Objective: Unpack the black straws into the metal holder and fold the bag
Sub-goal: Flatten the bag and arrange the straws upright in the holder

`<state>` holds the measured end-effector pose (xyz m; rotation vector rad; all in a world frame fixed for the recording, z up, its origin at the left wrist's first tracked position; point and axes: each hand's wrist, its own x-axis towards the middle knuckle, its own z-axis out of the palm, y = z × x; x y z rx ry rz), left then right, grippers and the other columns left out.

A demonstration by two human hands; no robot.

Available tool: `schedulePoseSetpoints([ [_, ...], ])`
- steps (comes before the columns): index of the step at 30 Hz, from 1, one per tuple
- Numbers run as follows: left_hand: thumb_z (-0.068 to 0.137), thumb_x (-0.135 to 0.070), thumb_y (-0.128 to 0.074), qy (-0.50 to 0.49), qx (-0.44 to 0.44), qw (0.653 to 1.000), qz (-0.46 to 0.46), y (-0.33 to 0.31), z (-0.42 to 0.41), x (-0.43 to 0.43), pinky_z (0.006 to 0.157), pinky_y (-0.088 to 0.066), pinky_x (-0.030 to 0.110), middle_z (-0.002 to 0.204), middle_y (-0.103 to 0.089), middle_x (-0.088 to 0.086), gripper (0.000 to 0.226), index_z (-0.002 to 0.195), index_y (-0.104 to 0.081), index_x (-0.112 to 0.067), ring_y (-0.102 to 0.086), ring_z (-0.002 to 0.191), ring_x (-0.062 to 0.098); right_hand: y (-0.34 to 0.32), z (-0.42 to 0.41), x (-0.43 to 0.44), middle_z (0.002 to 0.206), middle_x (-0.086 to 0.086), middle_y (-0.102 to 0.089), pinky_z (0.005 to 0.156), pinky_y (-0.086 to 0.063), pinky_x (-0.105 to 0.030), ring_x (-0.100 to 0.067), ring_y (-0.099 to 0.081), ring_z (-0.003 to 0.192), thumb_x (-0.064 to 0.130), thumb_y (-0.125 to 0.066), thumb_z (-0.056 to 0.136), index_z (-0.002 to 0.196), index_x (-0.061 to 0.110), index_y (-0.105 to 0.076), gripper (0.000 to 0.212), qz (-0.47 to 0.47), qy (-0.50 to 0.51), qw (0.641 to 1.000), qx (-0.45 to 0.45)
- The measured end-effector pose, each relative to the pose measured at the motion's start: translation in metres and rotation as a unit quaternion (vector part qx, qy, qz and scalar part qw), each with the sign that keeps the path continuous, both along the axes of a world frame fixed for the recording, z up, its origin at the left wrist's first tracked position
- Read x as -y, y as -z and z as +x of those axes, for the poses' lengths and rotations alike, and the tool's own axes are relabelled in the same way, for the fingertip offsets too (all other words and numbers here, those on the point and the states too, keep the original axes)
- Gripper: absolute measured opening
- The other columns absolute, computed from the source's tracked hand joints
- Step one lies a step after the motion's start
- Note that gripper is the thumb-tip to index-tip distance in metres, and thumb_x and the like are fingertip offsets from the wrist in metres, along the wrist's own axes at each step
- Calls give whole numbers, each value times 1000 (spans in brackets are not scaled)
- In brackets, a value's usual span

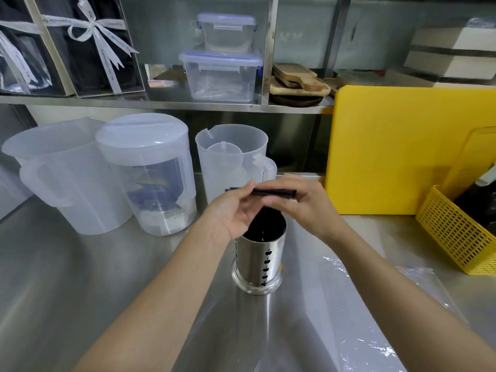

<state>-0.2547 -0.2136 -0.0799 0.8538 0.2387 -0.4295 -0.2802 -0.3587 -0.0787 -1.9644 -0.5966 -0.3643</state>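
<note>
Head view: both hands hold black straws (pixel 271 192) level over the metal holder (pixel 259 257).
Left hand (pixel 230 210) and right hand (pixel 300 202) pinch the bundle's ends; clear bag (pixel 349 318) lies on the desk (pixel 80 277).

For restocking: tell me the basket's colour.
Yellow, with a grid of holes; the basket shows in the head view.

Your left hand (pixel 232 210) and right hand (pixel 300 202) pinch a bunch of black straws (pixel 271 193) sideways, right over the metal holder (pixel 259 257) on the steel counter (pixel 80 277). Clear bag (pixel 362 304) lies flat underneath.
</note>
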Motion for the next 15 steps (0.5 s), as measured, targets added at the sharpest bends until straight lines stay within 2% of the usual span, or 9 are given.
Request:
schedulePoseSetpoints([
  [3,87,-35,-59,61,7,992,110,-2,-7,-2,56,-58,29,72,-72,8,29,91,-59,-6,-70,64,18,-10,-5,-3,70,23,-62,64,-44,-9,2,-59,70,19,-59,85,86,22,-64,6,46,73,993,82],
  [6,86,-41,-58,40,41,968,242,-3,-9,-11,62,-55,32,83,-69,9,32,88,-59,-9,-66,72,20,-23,-9,0,58,18,-56,56,-37,-7,5,-52,57,19,-51,90,74,30,-53,20,119,137,978,102],
  [8,87,-35,-58,-21,88,944,318,-1,-10,-16,64,-55,32,82,-69,10,25,85,-58,-10,-65,70,20,-29,-13,2,60,13,-52,55,-38,-8,4,-50,57,17,-50,93,70,23,-53,24,114,158,977,88],
  [11,86,-33,-57,-61,192,885,421,7,-14,-20,69,-53,34,84,-69,9,20,85,-58,-13,-64,70,18,-15,-8,-3,58,5,-48,52,-39,-11,1,-49,54,20,-49,94,73,9,-54,24,23,176,984,15],
  [14,79,-44,-59,-32,279,809,516,17,-20,-19,79,-53,39,76,-67,-3,21,81,-58,-23,-65,76,20,21,5,-7,67,-4,-59,63,-50,-40,-17,-59,66,38,-51,91,80,8,-56,32,-126,182,971,-90],
  [15,79,-46,-59,-12,297,778,554,20,-24,-17,81,-52,40,74,-64,-9,22,85,-59,-25,-65,80,19,33,8,-6,73,-4,-62,66,-51,-42,-23,-61,72,45,-51,88,83,12,-54,34,-191,187,956,-123],
])
